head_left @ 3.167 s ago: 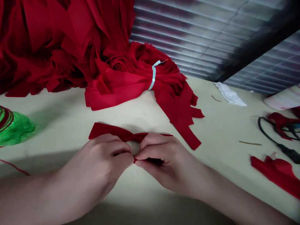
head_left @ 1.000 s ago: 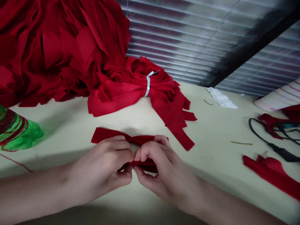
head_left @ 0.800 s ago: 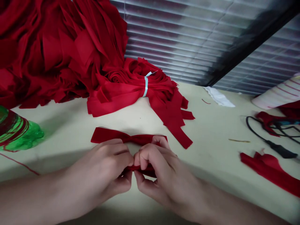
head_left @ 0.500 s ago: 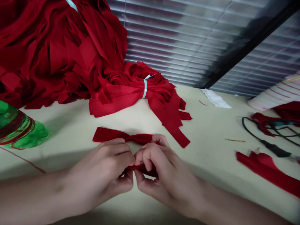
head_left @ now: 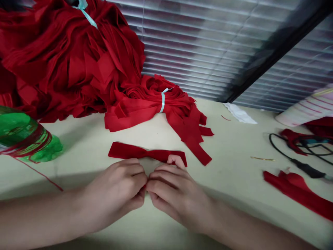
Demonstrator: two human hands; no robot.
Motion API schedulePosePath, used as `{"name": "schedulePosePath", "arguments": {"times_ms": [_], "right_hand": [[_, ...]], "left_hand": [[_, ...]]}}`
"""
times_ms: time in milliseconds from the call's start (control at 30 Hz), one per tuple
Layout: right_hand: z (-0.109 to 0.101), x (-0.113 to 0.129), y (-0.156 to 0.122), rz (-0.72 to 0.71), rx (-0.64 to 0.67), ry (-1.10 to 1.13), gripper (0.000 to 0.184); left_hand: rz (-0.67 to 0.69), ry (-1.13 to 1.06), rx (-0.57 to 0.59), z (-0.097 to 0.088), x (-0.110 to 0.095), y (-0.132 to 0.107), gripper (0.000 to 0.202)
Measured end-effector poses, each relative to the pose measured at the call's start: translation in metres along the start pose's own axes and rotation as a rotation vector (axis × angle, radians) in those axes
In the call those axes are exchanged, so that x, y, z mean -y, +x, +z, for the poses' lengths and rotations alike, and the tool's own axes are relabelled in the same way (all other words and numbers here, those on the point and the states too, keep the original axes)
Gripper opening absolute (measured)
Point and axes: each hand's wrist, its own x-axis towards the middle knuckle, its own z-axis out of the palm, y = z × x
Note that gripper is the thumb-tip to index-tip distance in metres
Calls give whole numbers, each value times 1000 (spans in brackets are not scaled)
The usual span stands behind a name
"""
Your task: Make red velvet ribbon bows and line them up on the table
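My left hand (head_left: 117, 191) and my right hand (head_left: 171, 192) meet knuckle to knuckle low over the cream table (head_left: 234, 163). Both have their fingers curled shut around a small red fabric piece, of which only a sliver shows between the fingertips. Just beyond the hands a red bow-shaped fabric strip (head_left: 145, 154) lies flat on the table, and the right hand's fingertip touches its near edge.
A bundle of red strips tied with a pale blue band (head_left: 156, 104) lies behind the bow, beside a big red fabric heap (head_left: 59, 55). A green plastic bottle wound with red thread (head_left: 23, 137) lies left. Black cable (head_left: 296, 152), red pieces (head_left: 299, 189) and white scrap (head_left: 239, 113) lie right.
My hands closed tighter together, so the red piece between them is almost hidden. The view shifted slightly, and more of the bow on the table shows.
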Motion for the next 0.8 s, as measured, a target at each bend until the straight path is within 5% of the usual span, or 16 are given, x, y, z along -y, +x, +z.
{"name": "schedulePosePath", "arguments": {"times_ms": [667, 800], "right_hand": [[-4, -4, 4, 47, 38, 172, 12], [-3, -5, 5, 67, 32, 207, 13]], "left_hand": [[-84, -79, 168, -5, 2, 2, 10], [-31, -110, 130, -3, 4, 2, 14]]}}
